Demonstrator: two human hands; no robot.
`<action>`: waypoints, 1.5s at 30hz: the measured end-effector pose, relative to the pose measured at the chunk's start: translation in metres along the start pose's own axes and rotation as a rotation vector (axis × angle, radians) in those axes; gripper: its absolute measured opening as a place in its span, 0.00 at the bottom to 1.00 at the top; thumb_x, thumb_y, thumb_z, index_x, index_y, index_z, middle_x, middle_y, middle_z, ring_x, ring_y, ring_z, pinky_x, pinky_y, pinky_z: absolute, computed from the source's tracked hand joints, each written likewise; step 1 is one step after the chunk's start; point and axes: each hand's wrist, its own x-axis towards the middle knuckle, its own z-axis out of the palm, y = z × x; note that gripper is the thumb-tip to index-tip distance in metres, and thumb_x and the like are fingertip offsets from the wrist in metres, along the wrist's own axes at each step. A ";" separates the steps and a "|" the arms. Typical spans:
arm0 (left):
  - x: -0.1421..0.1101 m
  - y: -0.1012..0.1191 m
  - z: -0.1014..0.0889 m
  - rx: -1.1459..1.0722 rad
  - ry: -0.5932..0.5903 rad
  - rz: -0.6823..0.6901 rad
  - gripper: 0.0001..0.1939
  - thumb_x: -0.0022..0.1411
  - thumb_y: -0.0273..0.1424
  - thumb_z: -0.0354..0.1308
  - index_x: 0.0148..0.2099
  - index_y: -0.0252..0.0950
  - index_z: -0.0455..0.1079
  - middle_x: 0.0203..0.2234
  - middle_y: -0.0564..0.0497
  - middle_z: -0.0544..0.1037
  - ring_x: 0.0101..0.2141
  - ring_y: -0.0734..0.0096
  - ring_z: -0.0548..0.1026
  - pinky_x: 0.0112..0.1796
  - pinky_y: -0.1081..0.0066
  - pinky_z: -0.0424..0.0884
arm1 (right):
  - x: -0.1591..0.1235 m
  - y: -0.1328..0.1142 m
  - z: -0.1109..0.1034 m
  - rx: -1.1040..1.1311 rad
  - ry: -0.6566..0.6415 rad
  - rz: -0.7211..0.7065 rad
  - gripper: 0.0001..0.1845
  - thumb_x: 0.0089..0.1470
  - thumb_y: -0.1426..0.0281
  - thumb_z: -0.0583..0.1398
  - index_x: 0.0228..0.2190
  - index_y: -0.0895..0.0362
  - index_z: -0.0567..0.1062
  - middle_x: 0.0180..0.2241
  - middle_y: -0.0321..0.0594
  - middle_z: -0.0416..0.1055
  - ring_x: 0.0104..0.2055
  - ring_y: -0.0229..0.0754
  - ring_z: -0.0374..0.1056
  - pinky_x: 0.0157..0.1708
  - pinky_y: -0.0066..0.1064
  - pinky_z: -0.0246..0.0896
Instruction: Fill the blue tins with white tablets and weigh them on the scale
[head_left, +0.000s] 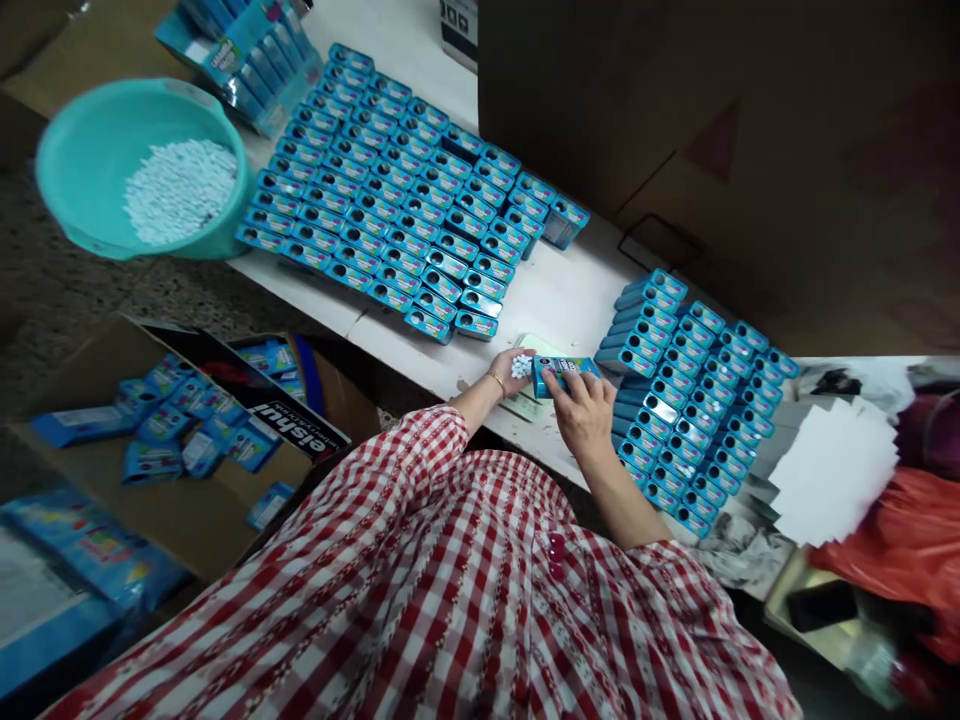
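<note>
Small white pellets (521,366) lie in my cupped left hand (511,372), at the edge of the table. Just to its right, my right hand (585,405) grips a blue printed box (551,372) with its fingers across the top. The box is tilted on its side, and one end meets the pellets in my left palm. Under both hands lies a pale green paper (529,405). A block of upright blue boxes (675,400) with round holes in their tops stands right of my right hand. Another, larger block of such boxes (390,200) is to the left.
A turquoise basin (67,170) with many white pellets stands at the left end of the table (330,305). Below it is a cardboard carton (217,520) with blue packs. White cards (836,470) and a red plastic bag (915,540) are at right; a large brown carton (712,150) stands behind.
</note>
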 end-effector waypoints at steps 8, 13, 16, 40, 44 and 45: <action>-0.002 0.001 0.005 0.028 0.054 -0.017 0.08 0.57 0.27 0.49 0.32 0.31 0.69 0.21 0.48 0.73 0.25 0.70 0.72 0.32 0.70 0.68 | -0.004 -0.001 0.007 0.041 -0.020 0.016 0.21 0.56 0.72 0.52 0.52 0.48 0.65 0.42 0.43 0.68 0.46 0.45 0.54 0.45 0.38 0.44; -0.003 -0.002 0.010 0.034 0.013 -0.053 0.10 0.58 0.29 0.48 0.34 0.31 0.69 0.22 0.47 0.74 0.28 0.66 0.74 0.35 0.66 0.69 | -0.004 -0.003 0.006 0.070 -0.060 -0.018 0.24 0.56 0.72 0.51 0.54 0.47 0.62 0.44 0.43 0.67 0.46 0.46 0.54 0.44 0.38 0.44; 0.000 -0.004 0.010 0.024 0.022 -0.039 0.09 0.58 0.28 0.48 0.34 0.32 0.69 0.21 0.48 0.73 0.26 0.68 0.73 0.34 0.68 0.68 | -0.003 0.000 0.004 0.060 -0.065 0.003 0.24 0.56 0.73 0.51 0.54 0.47 0.63 0.43 0.44 0.67 0.46 0.46 0.55 0.43 0.39 0.44; -0.050 0.029 -0.033 -0.004 0.149 0.052 0.09 0.58 0.26 0.49 0.29 0.31 0.68 0.21 0.45 0.74 0.26 0.68 0.74 0.28 0.70 0.72 | -0.014 0.013 0.098 1.223 0.111 0.670 0.20 0.47 0.59 0.57 0.39 0.58 0.65 0.36 0.42 0.67 0.38 0.40 0.66 0.38 0.34 0.64; -0.073 0.034 -0.048 -0.021 0.196 0.072 0.09 0.59 0.27 0.48 0.30 0.32 0.68 0.23 0.44 0.75 0.27 0.68 0.75 0.26 0.70 0.73 | -0.026 0.039 0.094 1.362 -0.032 0.550 0.25 0.46 0.61 0.58 0.46 0.56 0.64 0.45 0.46 0.67 0.45 0.42 0.65 0.43 0.36 0.63; -0.078 0.034 -0.050 -0.025 0.203 0.077 0.09 0.59 0.27 0.48 0.30 0.32 0.68 0.23 0.44 0.75 0.27 0.68 0.75 0.26 0.69 0.73 | -0.027 0.049 0.095 1.368 -0.038 0.540 0.24 0.48 0.62 0.57 0.47 0.56 0.64 0.47 0.46 0.67 0.46 0.42 0.65 0.43 0.37 0.63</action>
